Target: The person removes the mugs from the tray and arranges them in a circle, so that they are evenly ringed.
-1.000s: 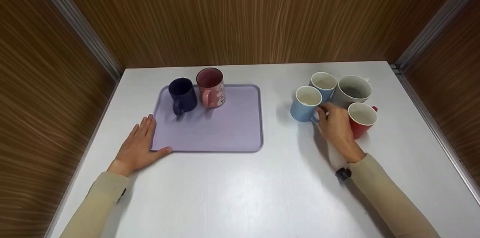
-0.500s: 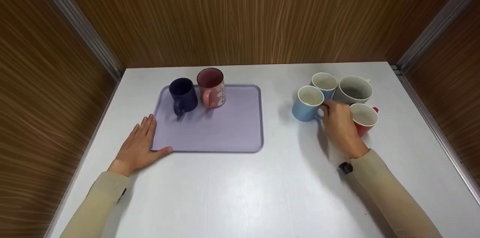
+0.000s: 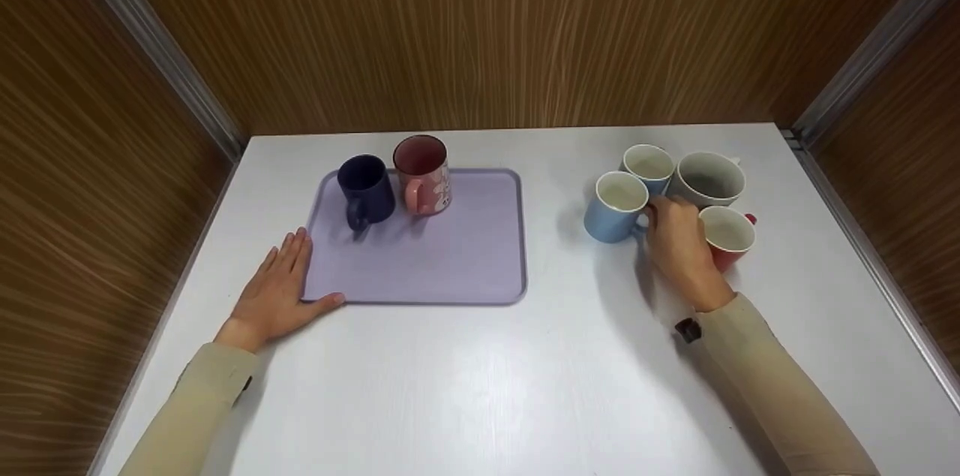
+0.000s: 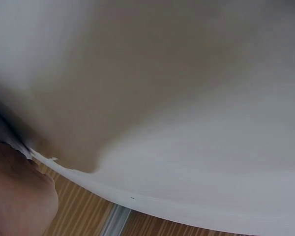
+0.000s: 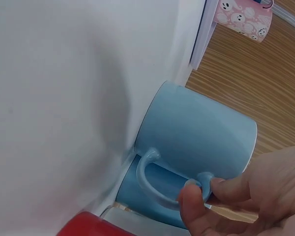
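My right hand (image 3: pixel 681 247) pinches the handle of the front light blue mug (image 3: pixel 609 222) between thumb and fingertips. In the right wrist view that blue mug (image 5: pixel 196 130) stands upright on the table, its handle towards the hand (image 5: pixel 265 196). Behind it is another blue mug (image 3: pixel 655 183), partly hidden. A grey mug (image 3: pixel 684 194) and a red mug (image 3: pixel 724 259) stand close to the right hand. My left hand (image 3: pixel 271 299) lies flat against the front left corner of the lilac tray (image 3: pixel 427 266), fingers straight along its edge.
On the tray stand a dark blue mug (image 3: pixel 375 202) and a pink patterned mug (image 3: pixel 435 191), handles towards me. The white table (image 3: pixel 450 386) is bounded by a wood-grain back wall (image 3: pixel 480 33) and side walls.
My right hand has shifted slightly right and away from me, and the light blue mug has slid a little to the right. The left hand and tray have stayed put.
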Motion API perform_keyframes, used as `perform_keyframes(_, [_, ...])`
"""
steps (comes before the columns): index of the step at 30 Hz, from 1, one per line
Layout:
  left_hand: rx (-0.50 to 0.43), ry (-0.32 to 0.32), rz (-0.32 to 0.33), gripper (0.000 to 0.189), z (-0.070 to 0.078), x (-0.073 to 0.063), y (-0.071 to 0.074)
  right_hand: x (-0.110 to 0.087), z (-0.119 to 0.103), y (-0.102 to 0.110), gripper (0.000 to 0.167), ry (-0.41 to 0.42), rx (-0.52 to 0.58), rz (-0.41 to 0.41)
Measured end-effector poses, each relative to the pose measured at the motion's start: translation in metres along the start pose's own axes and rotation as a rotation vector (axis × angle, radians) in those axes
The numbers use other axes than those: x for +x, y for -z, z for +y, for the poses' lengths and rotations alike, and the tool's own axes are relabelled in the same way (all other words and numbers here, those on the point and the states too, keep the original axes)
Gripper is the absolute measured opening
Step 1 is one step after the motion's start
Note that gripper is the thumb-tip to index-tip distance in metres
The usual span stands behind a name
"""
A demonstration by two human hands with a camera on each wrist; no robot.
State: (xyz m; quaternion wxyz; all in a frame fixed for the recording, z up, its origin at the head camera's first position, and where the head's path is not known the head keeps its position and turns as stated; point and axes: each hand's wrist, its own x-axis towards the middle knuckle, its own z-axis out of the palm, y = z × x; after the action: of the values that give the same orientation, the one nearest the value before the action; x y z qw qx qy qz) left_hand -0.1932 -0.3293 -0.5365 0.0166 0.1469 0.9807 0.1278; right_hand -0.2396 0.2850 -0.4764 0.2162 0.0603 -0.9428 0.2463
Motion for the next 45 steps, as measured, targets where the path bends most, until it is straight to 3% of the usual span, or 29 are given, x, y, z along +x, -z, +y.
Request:
perform_keyframes(14, [0.003,0.001,-0.004,0.121,-0.001,-0.001,-0.001,0.003,-0.009,0.008,0.017,-0.016,-0.009,-0.004])
perform_keyframes(22, [0.009,0.003,0.003,0.121,-0.002,0.003,0.003,0.019,-0.043,0.005,0.024,0.025,0.064,0.080])
perform_keyframes(27, [-0.001,0.003,0.002,0.121,-0.001,0.002,0.002,0.027,-0.073,-0.010,0.028,0.085,0.128,0.068])
perform_keyframes(38, [0.005,0.010,-0.006,0.121,-0.003,0.000,-0.001,0.034,-0.147,-0.065,0.036,0.169,0.321,-0.132])
perform_keyframes(45, [0.007,0.004,0.002,0.120,-0.003,0.000,-0.002,0.039,-0.184,-0.098,0.039,0.119,0.514,-0.338])
